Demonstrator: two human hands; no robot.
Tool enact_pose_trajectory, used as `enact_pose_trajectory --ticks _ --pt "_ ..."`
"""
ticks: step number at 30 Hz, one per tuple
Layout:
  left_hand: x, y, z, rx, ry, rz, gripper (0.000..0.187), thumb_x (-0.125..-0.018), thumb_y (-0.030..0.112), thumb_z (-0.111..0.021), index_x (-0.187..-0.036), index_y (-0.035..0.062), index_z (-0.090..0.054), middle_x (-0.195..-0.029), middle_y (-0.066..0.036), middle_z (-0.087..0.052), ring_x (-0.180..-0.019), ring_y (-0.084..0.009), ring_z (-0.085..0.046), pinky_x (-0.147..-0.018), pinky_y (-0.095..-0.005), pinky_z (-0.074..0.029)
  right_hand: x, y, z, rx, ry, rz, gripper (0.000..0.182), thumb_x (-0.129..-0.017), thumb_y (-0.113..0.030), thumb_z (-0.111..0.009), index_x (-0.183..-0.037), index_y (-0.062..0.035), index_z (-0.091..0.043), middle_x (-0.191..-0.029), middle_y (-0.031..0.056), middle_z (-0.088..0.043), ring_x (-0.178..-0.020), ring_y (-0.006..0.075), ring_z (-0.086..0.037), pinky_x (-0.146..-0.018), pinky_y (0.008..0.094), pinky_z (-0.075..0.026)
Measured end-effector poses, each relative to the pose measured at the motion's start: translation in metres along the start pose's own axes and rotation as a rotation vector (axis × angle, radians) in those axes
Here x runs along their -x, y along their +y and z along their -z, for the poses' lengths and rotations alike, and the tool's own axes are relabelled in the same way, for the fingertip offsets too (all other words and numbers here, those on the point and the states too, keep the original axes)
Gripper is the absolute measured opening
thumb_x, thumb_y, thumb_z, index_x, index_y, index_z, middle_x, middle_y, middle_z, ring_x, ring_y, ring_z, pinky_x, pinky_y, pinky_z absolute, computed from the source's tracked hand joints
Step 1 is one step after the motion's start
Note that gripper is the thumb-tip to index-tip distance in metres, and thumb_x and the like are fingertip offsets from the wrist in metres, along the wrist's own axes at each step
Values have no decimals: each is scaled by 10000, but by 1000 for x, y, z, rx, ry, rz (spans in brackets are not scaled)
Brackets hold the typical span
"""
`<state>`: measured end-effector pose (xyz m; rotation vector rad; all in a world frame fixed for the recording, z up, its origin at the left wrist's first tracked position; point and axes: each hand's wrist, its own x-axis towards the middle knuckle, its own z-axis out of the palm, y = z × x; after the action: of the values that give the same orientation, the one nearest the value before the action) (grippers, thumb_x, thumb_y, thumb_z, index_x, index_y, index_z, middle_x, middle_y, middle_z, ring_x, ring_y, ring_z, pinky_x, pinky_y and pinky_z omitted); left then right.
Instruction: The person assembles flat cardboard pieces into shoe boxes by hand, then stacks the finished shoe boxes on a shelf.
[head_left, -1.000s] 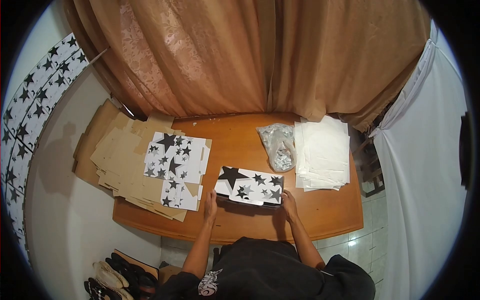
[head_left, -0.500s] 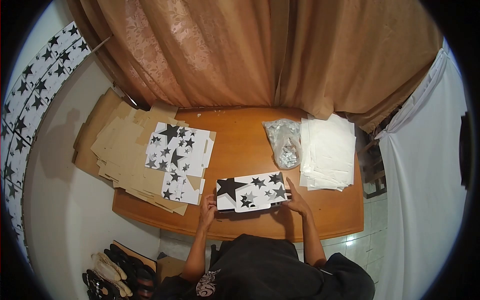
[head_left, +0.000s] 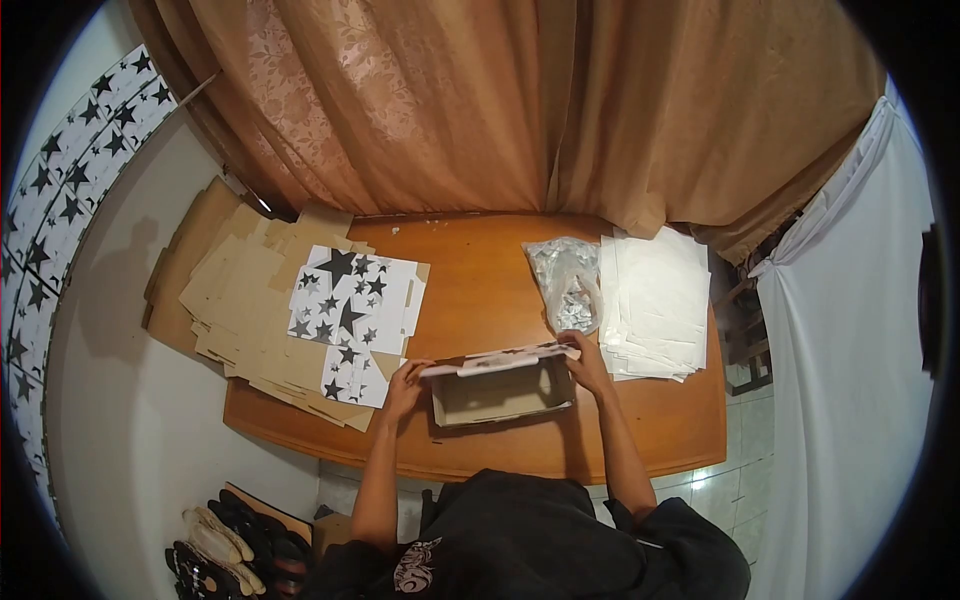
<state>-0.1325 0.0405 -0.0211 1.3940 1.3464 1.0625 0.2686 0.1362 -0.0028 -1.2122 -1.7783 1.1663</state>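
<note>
On the wooden table in front of me stands a cardboard box point(head_left: 500, 397), its plain brown inside showing. The star-printed lid point(head_left: 500, 359) is raised along the far side and seen nearly edge-on. My left hand point(head_left: 404, 388) is closed on the lid's left end. At the other end my right hand point(head_left: 587, 362) is closed on the lid's right corner. Whether the lid is joined to the box at the back cannot be made out.
Flat brown cardboard pieces point(head_left: 235, 290) are stacked at the left, with a star-printed sheet point(head_left: 335, 290) on top. Beyond the right hand lie a plastic bag of small silvery packets point(head_left: 572, 290) and a pile of white paper point(head_left: 655, 300). Shoes point(head_left: 240, 540) are at lower left.
The lid was down over the box and has been tilted up, uncovering the inside. Both hands have moved up and away from me with it.
</note>
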Motion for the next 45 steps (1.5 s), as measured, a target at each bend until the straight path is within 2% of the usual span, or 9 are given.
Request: enact_pose_trajectory --ticks 3,8,14,21,26,30,32,33,45 --pt "-21 -5 -13 17 239 103 181 -975 96 -597 -1126 -1 -578 -873 -56 -649 -824 -124 -616 -776 -273 -502 -13 -2 -20 170 318 35 362 -866 -102 -689 -1169 -30 -504 -964 137 -676 -772 273 -676 -660 378 -513" --pt "-41 -13 -35 -130 555 118 282 -946 202 -681 -1079 37 -495 -715 -66 -600 -674 -140 -564 -650 -303 -468 -22 12 -41 191 343 -116 299 -914 -138 -659 -1154 -25 -522 -931 165 -639 -802 297 -666 -703 394 -530" --pt "-25 -50 -36 -272 374 158 317 -1006 277 -581 -1216 41 -595 -872 -131 -677 -818 -220 -642 -781 -352 -510 -5 11 -48 459 220 -24 469 -924 -268 -659 -1310 -22 -557 -1132 242 -595 -1083 385 -567 -947 472 -456" --pt "-10 -17 -43 -55 470 32 483 -1038 436 -476 -1273 28 -581 -1072 -175 -668 -1022 -262 -630 -928 -378 -477 15 12 -51 8 258 -141 714 -966 -468 -586 -1468 -9 -371 -1378 265 -498 -1222 364 -527 -1021 446 -432" --pt "75 7 -59 -42 418 463 512 -1041 398 -474 -1368 6 -518 -1215 -191 -648 -1093 -275 -655 -932 -385 -497 83 -12 -39 -97 264 -335 712 -967 -432 -606 -1481 -1 -369 -1502 234 -401 -1289 354 -487 -1073 447 -397" --pt "102 13 -71 39 216 258 602 -1017 396 -516 -1465 5 -421 -1418 -231 -523 -1277 -355 -554 -1061 -394 -431 106 -4 -60 -111 210 -209 756 -943 -448 -631 -1503 -22 -357 -1511 255 -381 -1350 389 -426 -1119 442 -349" --pt "91 7 -66 -309 180 -32 654 -1006 375 -541 -1502 -7 -352 -1528 -248 -380 -1399 -372 -410 -1139 -403 -339 99 -15 -61 167 126 -42 822 -927 -443 -653 -1531 -17 -294 -1514 278 -354 -1385 413 -375 -1160 447 -298" --pt "86 10 -63 -284 121 16 660 -1017 365 -518 -1519 -10 -310 -1588 -248 -255 -1463 -376 -285 -1178 -431 -267 98 -16 -66 167 133 -45 822 -927 -443 -653 -1531 -17 -294 -1514 278 -354 -1385 413 -375 -1160 447 -298" --pt "63 -6 -80 -662 331 102 495 -986 286 -545 -1408 41 -466 -1565 -107 -371 -1429 -375 -330 -1111 -577 -289 85 -20 -114 756 313 -249 799 -908 -471 -644 -1494 -21 -341 -1488 232 -371 -1162 457 -542 -918 495 -504"
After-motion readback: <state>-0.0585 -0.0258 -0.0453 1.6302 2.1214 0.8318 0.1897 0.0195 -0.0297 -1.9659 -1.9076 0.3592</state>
